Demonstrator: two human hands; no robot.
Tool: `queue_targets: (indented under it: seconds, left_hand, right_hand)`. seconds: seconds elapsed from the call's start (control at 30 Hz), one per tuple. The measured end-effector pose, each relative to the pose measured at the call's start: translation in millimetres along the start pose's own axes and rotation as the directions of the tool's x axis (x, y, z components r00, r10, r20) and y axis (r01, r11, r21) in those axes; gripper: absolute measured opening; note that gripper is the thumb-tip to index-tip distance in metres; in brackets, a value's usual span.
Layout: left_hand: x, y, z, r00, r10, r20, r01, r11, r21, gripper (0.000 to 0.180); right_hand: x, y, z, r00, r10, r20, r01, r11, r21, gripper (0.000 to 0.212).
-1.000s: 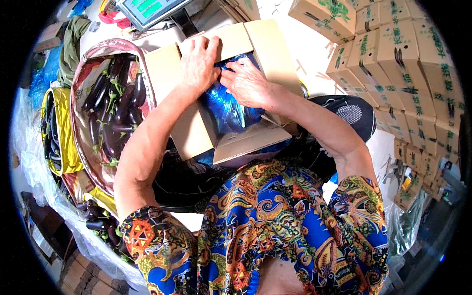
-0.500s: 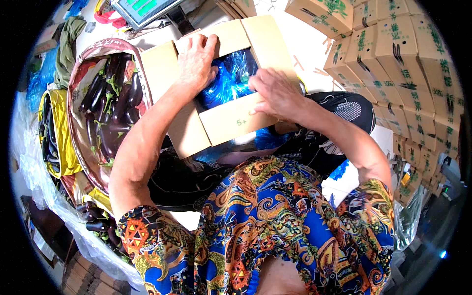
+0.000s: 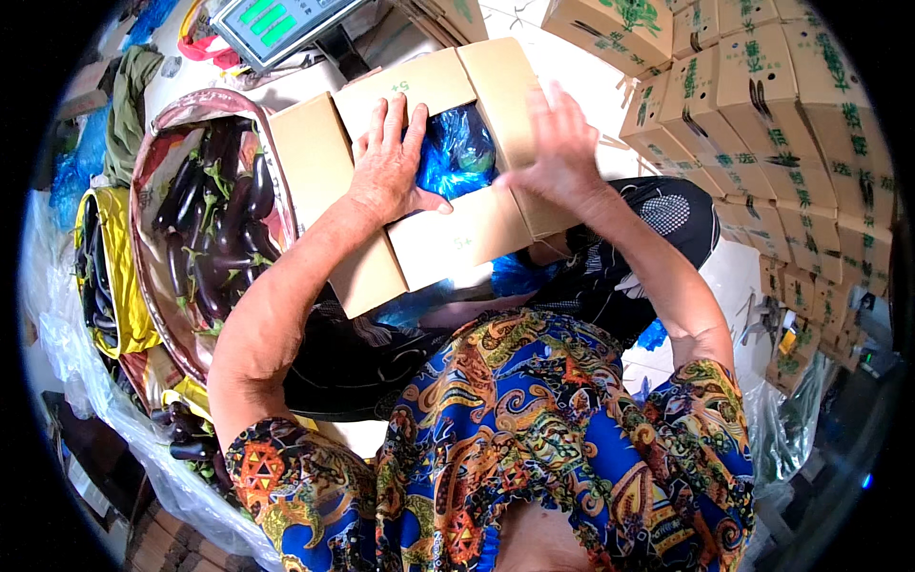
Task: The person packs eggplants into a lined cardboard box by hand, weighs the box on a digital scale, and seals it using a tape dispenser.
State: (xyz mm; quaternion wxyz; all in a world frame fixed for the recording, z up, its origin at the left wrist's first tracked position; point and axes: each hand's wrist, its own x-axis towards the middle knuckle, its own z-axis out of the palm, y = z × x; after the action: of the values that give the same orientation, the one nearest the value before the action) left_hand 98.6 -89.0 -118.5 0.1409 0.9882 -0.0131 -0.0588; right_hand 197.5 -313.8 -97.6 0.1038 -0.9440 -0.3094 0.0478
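In front of me stands a cardboard box [image 3: 457, 234] with its flaps spread around a middle gap. Through that gap shows a blue plastic bag [image 3: 456, 153]; dark shapes inside it are hard to make out. My left hand [image 3: 389, 167] lies with fingers apart across the left side of the gap, touching the far flap and the near flap. My right hand [image 3: 562, 153] is spread at the right flap, its fingers blurred by motion. Neither hand grips anything.
Left of the box is a large sack of eggplants [image 3: 214, 219], with a yellow bag [image 3: 124, 272] of more beside it. A digital scale [image 3: 276, 29] stands at the far side. Stacked cartons [image 3: 753, 124] fill the right. Clear plastic sheeting [image 3: 172, 467] runs along the lower left.
My left hand has slid down and now lies flatter over the flaps. The right hand has come out of the gap and opened over the right flap.
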Motion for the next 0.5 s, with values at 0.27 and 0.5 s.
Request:
queue_targets:
  seconds: [0.27, 0.5]
  left_hand:
    - [-2.5, -12.6, 4.1, 0.999, 0.020, 0.026, -0.018, 0.999, -0.050, 0.137]
    - [1.3, -51.4, -12.0, 0.976, 0.214, -0.039, -0.216, 0.936, -0.277, 0.095]
  right_hand:
    - [-36.6, -39.2, -32.5, 0.929, -0.353, 0.114, 0.257, 0.835, 0.486, 0.103]
    - [-48.7, -31.4, 13.9, 0.754, -0.649, 0.100, 0.644, 0.760, 0.083, 0.103]
